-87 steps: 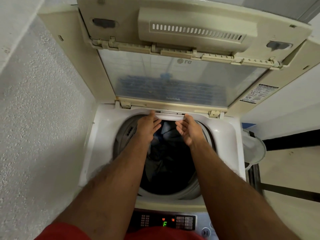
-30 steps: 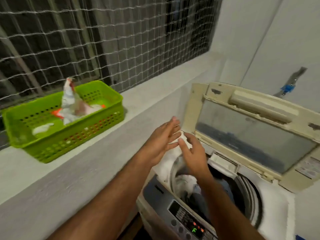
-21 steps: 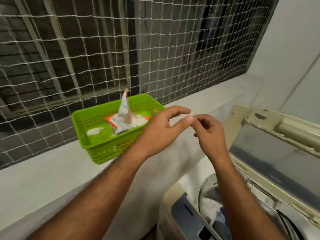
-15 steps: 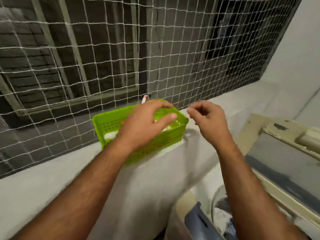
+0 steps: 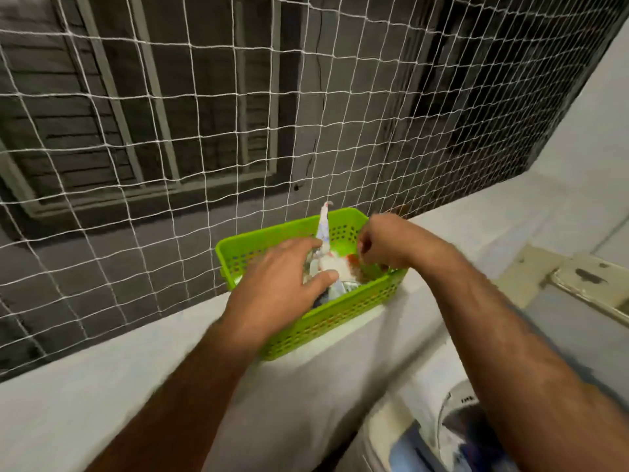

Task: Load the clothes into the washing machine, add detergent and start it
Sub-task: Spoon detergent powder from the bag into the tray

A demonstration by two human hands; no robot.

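Note:
A green plastic basket [image 5: 326, 321] stands on the grey ledge and holds a white and orange detergent packet [image 5: 329, 264], whose twisted top sticks up. My left hand [image 5: 282, 284] reaches over the basket's near side with fingers spread, the thumb touching the packet. Above the basket's right end, my right hand [image 5: 384, 245] has its fingers curled down onto the packet's orange edge; whether it grips is blurred. The washing machine [image 5: 425, 437] shows at the bottom right, lid [image 5: 585, 277] raised and clothes dark inside the drum.
A white net [image 5: 204, 131] covers the window grille behind the ledge [image 5: 102, 386]. A pale wall rises at the right. The machine stands close below the ledge.
The view swung from the machine's drum to the ledge. Both hands left the drum and travelled left into the green basket, reaching the packet.

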